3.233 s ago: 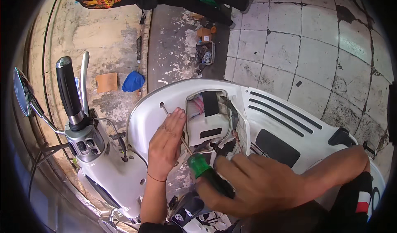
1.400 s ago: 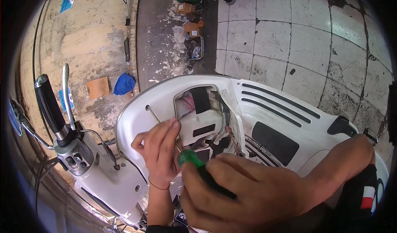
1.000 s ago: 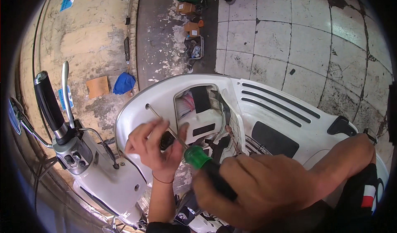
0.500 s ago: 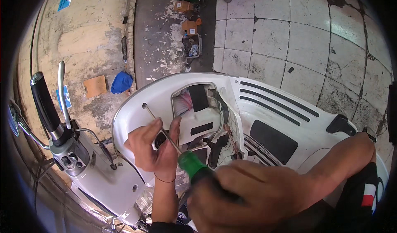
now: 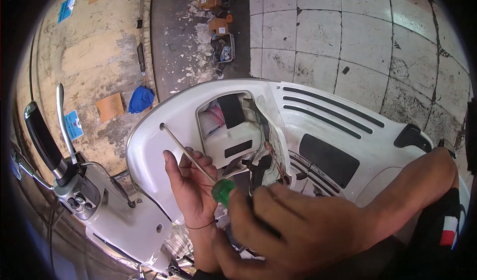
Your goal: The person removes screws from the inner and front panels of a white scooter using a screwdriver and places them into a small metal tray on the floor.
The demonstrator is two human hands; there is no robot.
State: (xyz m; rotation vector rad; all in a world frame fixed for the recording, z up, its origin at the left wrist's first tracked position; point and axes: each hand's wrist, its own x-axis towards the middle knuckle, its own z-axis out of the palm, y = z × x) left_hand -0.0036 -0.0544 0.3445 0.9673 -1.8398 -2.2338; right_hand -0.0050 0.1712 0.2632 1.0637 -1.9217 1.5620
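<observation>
My right hand (image 5: 303, 225) is closed around the green handle of a long screwdriver (image 5: 223, 191). Its thin metal shaft slants up to the left, with the tip at a round hole in the white scooter panel (image 5: 148, 156); how deep it sits cannot be seen. Below the hole, my left hand (image 5: 195, 195) is palm up, thumb stretched away from loosely curled fingers. The shaft crosses over those fingers, and I cannot tell whether they touch it. Beside the hole, an opened compartment (image 5: 201, 131) in the panel holds plastic-wrapped stuff, with dark straps and wiring lower down.
At the left stands the handlebar with a black grip (image 5: 43, 141), a brake lever (image 5: 63, 116) and switches. The white footboard with black rubber strips (image 5: 328, 112) stretches right. Beyond it are floor tiles (image 5: 318, 29), cardboard boxes (image 5: 218, 26), a grey bin (image 5: 226, 49) and a blue cloth (image 5: 141, 99).
My left hand has come off the screwdriver shaft, turned palm up and spread its thumb. The right hand still grips the handle. The whole view has shifted slightly.
</observation>
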